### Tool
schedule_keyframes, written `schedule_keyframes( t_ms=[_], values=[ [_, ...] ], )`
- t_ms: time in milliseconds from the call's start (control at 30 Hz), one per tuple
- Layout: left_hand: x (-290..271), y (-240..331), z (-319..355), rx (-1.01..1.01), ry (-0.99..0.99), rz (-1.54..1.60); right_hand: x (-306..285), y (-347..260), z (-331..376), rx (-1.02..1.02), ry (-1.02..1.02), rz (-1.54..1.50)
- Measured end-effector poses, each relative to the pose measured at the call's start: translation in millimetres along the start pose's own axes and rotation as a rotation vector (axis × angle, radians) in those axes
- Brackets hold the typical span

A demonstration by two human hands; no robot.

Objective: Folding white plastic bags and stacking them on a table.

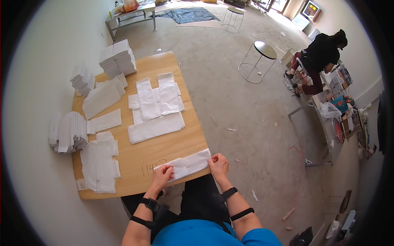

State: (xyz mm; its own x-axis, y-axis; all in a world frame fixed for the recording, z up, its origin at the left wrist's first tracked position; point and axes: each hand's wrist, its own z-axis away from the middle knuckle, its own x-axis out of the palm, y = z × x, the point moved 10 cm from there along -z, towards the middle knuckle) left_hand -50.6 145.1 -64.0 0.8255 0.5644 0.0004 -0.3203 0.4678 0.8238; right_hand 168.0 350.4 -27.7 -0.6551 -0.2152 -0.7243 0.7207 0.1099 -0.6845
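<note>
My left hand (163, 173) and right hand (218, 164) each pinch an end of a folded white cloth (186, 165), fingers closed on it. It is long, narrow and creased, lying along the near edge of the wooden tabletop (164, 149). More white folded pieces (156, 106) and stacks (118, 58) cover the tabletop. A round side table (264, 50) stands on the pale carpet (246, 115).

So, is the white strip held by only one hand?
No, the left hand and the right hand each grip one end of the white strip.
</note>
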Motion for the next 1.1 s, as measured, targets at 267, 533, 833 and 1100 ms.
schedule_keyframes(
  t_ms=[267, 533, 833, 1100],
  values=[
    [25, 13, -10, 0.118, -0.027, -0.180, -7, -22, 7, -0.138, 0.058, 0.003],
    [29, 20, -3, 0.189, 0.012, -0.522, -23, -99, 47, -0.202, -0.059, -0.375],
    [5, 16, 32, -0.002, -0.034, 0.630, 31, -172, 117, -0.634, -0.154, -0.200],
    [-47, -9, 33, 0.173, 0.330, 0.168, 38, -142, 96, -0.345, -0.181, -0.246]
  ],
)
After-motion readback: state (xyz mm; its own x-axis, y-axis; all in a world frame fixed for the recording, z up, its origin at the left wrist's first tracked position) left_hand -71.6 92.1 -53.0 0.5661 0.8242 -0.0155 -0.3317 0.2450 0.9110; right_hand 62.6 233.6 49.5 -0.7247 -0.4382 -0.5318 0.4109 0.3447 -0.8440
